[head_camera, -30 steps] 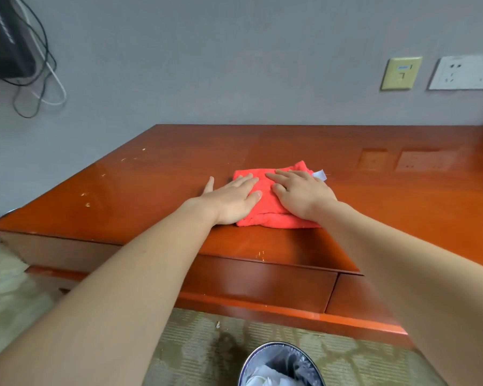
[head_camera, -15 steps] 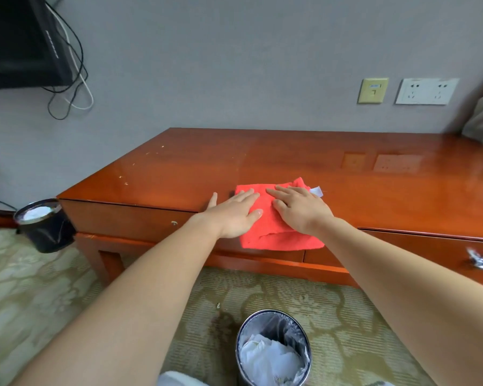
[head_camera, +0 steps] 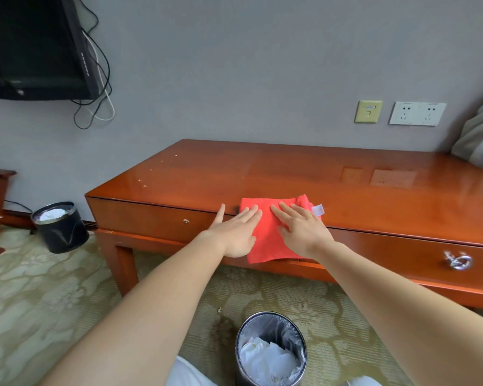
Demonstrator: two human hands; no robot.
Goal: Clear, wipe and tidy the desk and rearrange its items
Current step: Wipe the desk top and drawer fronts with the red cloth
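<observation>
A folded red cloth point(head_camera: 268, 235) with a white tag lies at the front edge of the glossy wooden desk point(head_camera: 290, 174), and its near part hangs over the edge in front of the drawers. My left hand point(head_camera: 236, 232) rests flat on the cloth's left side with straight fingers. Flat on the cloth's right side lies my right hand point(head_camera: 301, 228). Small pale crumbs point(head_camera: 151, 174) dot the desk's left part.
A lined bin point(head_camera: 271, 349) with white paper stands on the carpet below my arms. Another black bin point(head_camera: 57, 227) stands left of the desk. A wall-mounted TV point(head_camera: 31, 45) with hanging cables is upper left. Wall sockets point(head_camera: 417, 113) and a curtain point(head_camera: 480, 135) are at the right.
Both hands have drawn the red cloth toward me from the desktop to its front edge, where it now hangs over. The view has pulled back from the desk.
</observation>
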